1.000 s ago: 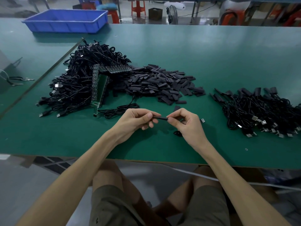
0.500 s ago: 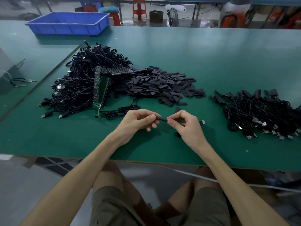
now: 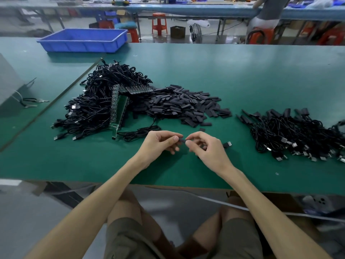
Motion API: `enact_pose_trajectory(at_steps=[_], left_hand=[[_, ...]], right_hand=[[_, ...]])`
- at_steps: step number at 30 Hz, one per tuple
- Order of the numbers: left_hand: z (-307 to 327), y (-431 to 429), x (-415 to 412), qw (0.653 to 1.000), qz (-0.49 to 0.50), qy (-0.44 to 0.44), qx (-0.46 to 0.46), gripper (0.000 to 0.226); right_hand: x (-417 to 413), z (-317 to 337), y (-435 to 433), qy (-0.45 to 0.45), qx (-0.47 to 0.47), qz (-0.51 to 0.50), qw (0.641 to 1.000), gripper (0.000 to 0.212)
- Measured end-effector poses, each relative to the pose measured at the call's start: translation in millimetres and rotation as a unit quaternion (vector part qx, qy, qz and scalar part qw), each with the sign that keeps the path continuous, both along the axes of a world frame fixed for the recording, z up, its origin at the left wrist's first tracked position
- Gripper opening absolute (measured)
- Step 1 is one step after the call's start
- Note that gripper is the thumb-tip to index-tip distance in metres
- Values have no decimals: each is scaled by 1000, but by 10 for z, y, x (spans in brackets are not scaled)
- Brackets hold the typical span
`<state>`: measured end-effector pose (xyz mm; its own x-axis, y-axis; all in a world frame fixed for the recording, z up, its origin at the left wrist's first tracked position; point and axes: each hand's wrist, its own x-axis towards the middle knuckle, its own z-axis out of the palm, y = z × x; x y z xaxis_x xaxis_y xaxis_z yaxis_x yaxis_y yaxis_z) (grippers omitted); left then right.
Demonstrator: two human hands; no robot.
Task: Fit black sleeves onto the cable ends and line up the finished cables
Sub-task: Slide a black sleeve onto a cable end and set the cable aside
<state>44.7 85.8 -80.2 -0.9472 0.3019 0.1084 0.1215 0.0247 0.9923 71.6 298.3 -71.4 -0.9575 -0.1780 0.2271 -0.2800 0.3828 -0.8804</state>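
Fingertips point(image 3: 176, 138) of left hand point(image 3: 158, 144) pinch shut on black sleeve point(image 3: 182, 140); right hand point(image 3: 207, 146) pinches its other end, cable mostly hidden | sleeve at table centre, above green mat point(image 3: 74, 161) | risk: misaligned push buckles sleeve | loose sleeves point(image 3: 179, 107) 12 o'clock, finished cables point(image 3: 298, 133) 3 o'clock, raw cables point(image 3: 97, 105) 10 o'clock.

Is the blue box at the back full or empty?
Looks empty. The blue box shows only bare blue floor and walls inside; its near corner is hidden behind the front rim.
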Motion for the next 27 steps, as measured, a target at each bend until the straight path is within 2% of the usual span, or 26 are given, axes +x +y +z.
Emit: enact_pose_trajectory(at_steps=[3, 5, 7, 9, 12, 14, 16, 18, 21, 23, 25, 27], left_hand=[[67, -60, 18, 988, 40, 77, -131, 17], [128, -196, -8, 956, 116, 154, -221, 18], [198, -381, -60, 910, 196, 214, -295, 21], [220, -557, -137, 872, 232, 205, -379, 25], [190, -662, -212, 826, 212, 129, -507, 39], [166, -630, -202, 825, 197, 123, -515, 37], [161, -569, -175, 830, 192, 137, -506, 35], [161, -528, -162, 829, 194, 136, -507, 36], [155, -521, -151, 831, 198, 125, -505, 41], [157, -527, -144, 832, 193, 116, -508, 49], [151, -536, -132, 831, 183, 112, -514, 55], [136, -542, -123, 831, 179, 112, -515, 57]], right_hand=[[3, 18, 73, 7, 1, -36, 999, 7], [-5, 36, 183, 37, -7, -86, 996, 8], [-33, 45, 312, 64, -6, -148, 987, 8], [-73, 27, 434, 64, -1, -204, 977, 6], [-148, -23, 543, 43, 16, -245, 968, 6], [-204, -17, 542, 35, 29, -258, 965, 10], [-238, 21, 503, 24, 51, -253, 966, 22], [-238, 43, 451, 19, 121, -243, 962, 37], [-100, 88, 368, 84, 220, -226, 945, 39], [20, 89, 344, 110, 260, -167, 945, 37], [133, 49, 350, 94, 319, -123, 935, 43], [201, 9, 425, 46, 354, -129, 925, 48]])
